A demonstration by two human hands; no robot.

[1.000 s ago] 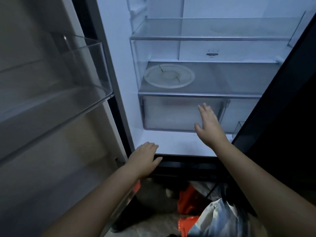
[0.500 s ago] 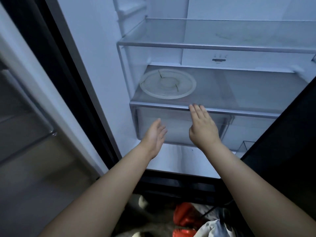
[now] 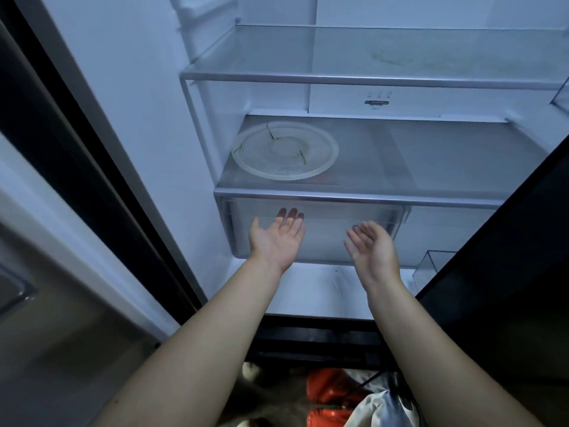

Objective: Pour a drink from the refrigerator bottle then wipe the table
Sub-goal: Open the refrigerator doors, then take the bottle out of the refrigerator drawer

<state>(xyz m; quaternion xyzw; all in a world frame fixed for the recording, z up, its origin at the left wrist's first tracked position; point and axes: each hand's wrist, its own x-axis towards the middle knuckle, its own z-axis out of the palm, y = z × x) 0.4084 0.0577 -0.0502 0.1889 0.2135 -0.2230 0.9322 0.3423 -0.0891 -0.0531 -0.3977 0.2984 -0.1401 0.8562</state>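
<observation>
Hunting for the bottle, and none is in view: the lower shelf [image 3: 431, 161] carries only a round clear dish [image 3: 284, 151], and the upper shelf [image 3: 369, 57] is bare. A second ago the left hand [image 3: 277, 241] was out at the door edge. Now it and the right hand [image 3: 372, 251] have turned palm-up at the clear drawer [image 3: 326, 238], fingers [image 3: 291, 215] loosely spread and holding nothing. It looks like a drawer pull comes next. Around them are the lit refrigerator [image 3: 138, 103], its door [image 3: 61, 303] swung left, and an orange bag [image 3: 329, 392] on the floor.
</observation>
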